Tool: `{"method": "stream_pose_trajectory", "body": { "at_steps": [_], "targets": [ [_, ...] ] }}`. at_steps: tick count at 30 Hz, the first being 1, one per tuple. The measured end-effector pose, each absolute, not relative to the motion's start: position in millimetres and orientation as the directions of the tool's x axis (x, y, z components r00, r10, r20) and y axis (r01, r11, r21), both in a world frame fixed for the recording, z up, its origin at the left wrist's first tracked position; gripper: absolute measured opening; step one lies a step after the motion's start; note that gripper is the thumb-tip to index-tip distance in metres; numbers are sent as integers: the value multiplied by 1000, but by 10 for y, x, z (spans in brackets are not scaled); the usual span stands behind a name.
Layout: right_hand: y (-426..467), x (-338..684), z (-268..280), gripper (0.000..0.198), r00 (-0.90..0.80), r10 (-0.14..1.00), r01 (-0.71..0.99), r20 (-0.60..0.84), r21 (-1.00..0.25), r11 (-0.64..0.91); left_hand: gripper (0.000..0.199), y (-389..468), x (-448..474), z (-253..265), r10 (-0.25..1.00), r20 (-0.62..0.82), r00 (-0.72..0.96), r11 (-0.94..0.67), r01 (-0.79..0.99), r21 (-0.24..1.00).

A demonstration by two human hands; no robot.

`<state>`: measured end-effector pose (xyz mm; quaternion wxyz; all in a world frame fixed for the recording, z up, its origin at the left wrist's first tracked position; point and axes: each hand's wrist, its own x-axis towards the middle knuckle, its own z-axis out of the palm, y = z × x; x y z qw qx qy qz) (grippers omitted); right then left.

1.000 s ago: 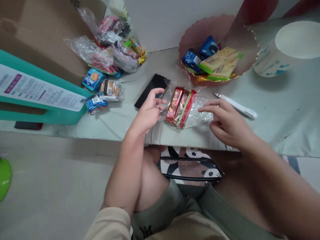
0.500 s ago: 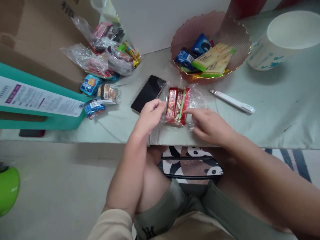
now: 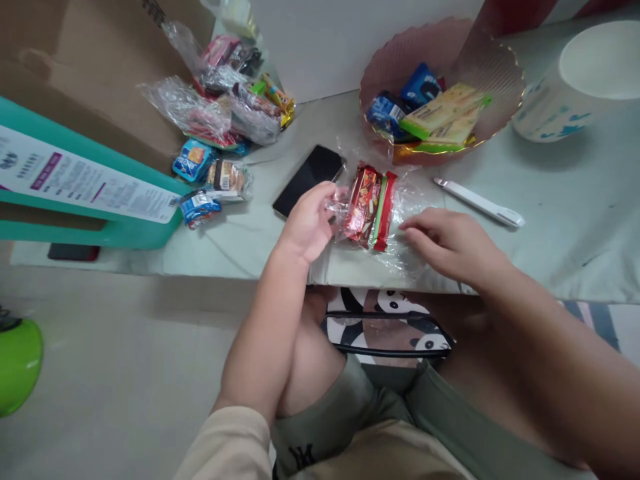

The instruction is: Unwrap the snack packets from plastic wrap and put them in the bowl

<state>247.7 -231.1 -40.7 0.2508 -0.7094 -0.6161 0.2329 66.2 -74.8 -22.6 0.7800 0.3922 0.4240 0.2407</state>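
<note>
Red-wrapped snack bars (image 3: 364,203) lie side by side on the cloth, one with a green stripe along it. Clear plastic wrapping (image 3: 407,257) is spread loosely around and under them. My left hand (image 3: 313,220) is at the left side of the bars, its fingers curled on the wrapping's edge. To their right is my right hand (image 3: 450,247), thumb and forefinger drawn together at the plastic; the fingertips are partly blurred.
Behind the bars a pink gold-rimmed bowl (image 3: 517,110) holds wrapped snacks. A black phone (image 3: 310,177) lies left, a white box cutter (image 3: 480,202) right. More snacks (image 3: 215,120) are piled by a cardboard box (image 3: 95,87). A white bucket (image 3: 575,87) stands at right.
My right hand has moved right, its forefinger off the red bar. The bars have turned slightly, and my left fingers have curled differently at the plastic. The whole view has shifted a little.
</note>
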Motion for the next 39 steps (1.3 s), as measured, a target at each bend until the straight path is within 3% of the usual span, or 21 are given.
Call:
{"method": "stream_pose_trajectory", "body": {
  "at_steps": [2,4,7,11,14,17,21,24,28,32,36,39],
  "targets": [
    [-2254,2390,-476,32,308,951,731,-17,-635,-249,28,-778,678,-189,643,-464,610,618,-55,784],
    [-2212,2320,-542,46,376,925,638,-58,-708,-304,32,-812,684,-147,622,-452,639,627,-62,777],
    [-2184,2264,-592,60,397,914,404,-85,-878,-257,36,-894,678,-88,623,-421,660,597,-53,800],
    [-2180,2244,-543,55,357,919,-37,-170,-985,-168,34,-1048,687,-33,589,-383,712,579,-40,815],
    [-2174,2227,-492,45,300,901,-305,-313,-927,-220,34,-1094,705,-4,539,-400,741,638,-50,768],
    [-2165,2206,-484,35,269,877,-506,-398,-833,-223,37,-1027,673,21,531,-325,783,686,-172,707],
    [-2165,2194,-494,33,200,861,-699,-467,-684,-209,39,-838,491,20,693,-195,694,553,-338,762],
    [-2172,2204,-478,39,181,861,-759,-475,-624,-185,38,-694,305,-14,809,-114,576,385,-374,844],
    [-2192,2257,-408,51,167,856,-781,-489,-596,-188,41,-566,143,-40,855,-51,515,299,-410,862],
    [-2269,2334,-279,64,113,876,-629,-469,-716,-303,50,-525,136,-24,847,-75,526,289,-337,896],
    [-2384,2374,-184,61,487,761,-356,-429,-893,-276,55,-523,185,-15,771,-78,633,337,-300,893],
    [-2379,2459,-130,57,637,678,-302,-368,-927,-220,54,-526,210,-14,742,-101,663,385,-297,874]
  ]
}}
